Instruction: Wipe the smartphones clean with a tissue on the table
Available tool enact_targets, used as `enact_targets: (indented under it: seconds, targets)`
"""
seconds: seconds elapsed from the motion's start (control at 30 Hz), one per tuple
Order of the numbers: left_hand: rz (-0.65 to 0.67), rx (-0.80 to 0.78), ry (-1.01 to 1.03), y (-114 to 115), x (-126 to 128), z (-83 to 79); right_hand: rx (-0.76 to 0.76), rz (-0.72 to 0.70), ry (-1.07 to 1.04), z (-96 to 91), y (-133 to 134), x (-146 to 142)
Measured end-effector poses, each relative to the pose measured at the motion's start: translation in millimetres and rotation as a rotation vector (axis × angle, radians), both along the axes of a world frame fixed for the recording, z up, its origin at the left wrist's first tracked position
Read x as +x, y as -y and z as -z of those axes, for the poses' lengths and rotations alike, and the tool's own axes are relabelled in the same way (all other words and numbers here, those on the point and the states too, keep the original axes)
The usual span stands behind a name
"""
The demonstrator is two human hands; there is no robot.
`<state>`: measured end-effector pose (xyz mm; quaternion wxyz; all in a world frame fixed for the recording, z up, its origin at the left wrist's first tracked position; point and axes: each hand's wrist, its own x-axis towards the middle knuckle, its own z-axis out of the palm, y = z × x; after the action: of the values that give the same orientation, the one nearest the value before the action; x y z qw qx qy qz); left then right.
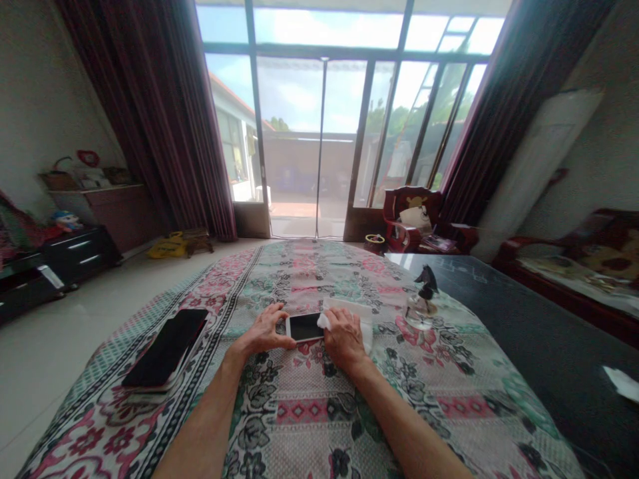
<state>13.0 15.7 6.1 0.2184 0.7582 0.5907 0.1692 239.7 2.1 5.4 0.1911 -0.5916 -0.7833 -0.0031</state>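
A white-framed smartphone (305,326) with a dark screen lies face up on the patterned tablecloth (299,379). My left hand (263,330) grips its left end, thumb on the near edge and fingers at the far edge. In my right hand (344,338) is a crumpled white tissue (323,321), pressed at the right end of the screen. Under and behind that hand lies a flat white sheet (363,310), partly hidden; I cannot tell whether it is paper or cloth. The phone's right end is covered by my right hand.
A stack of dark phones or tablets (167,349) lies to the left on the cloth. On the right stands a clear spray bottle (422,303) with a black head. Beyond it is a dark table (544,332) bearing a white paper (622,382).
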Motion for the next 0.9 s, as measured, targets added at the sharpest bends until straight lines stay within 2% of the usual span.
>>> enact_targets:
  seconds: [0.17,0.4,0.6,0.9]
  targets:
    - [-0.006,-0.006,-0.006,1,0,-2.6,-0.025,0.002,-0.008,2.3,-5,2]
    - [-0.013,0.055,0.024,1,0,3.4,-0.019,-0.012,-0.052,8.8,-4,6]
    - [-0.011,0.067,0.041,0,-2,7.6,0.009,-0.021,-0.051,10.4,8,16]
    - [-0.019,0.065,0.034,-1,0,6.9,-0.039,-0.025,-0.102,10.8,39,26]
